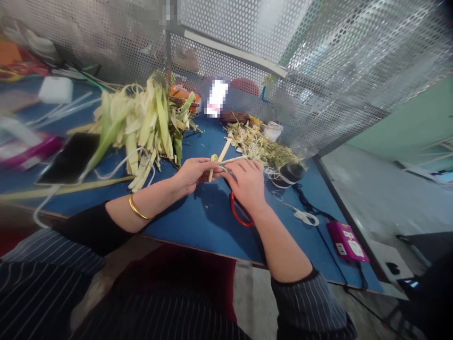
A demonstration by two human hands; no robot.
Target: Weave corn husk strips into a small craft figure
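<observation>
My left hand (198,174) is closed in a pinch on a pale, folded strip of corn husk (224,150), above the middle of the blue table. Part of the strip sticks up beyond the fingers, and a short end hangs below them. Close beside it, my right hand (249,182) has its fingers bent and pressed together at the same piece, where a thinner strip runs toward its knuckles. The fingertips hide the exact joint. Under my right hand lie scissors, of which only the red handle (242,217) shows.
A heap of long corn husks (141,118) covers the left side. Shredded husk scraps (262,144) lie behind my right hand, near a black spool (290,172) with white cord. A dark-screened device (69,160), a magenta box (348,241) and cables lie about. Perforated metal panels (233,47) bound the back.
</observation>
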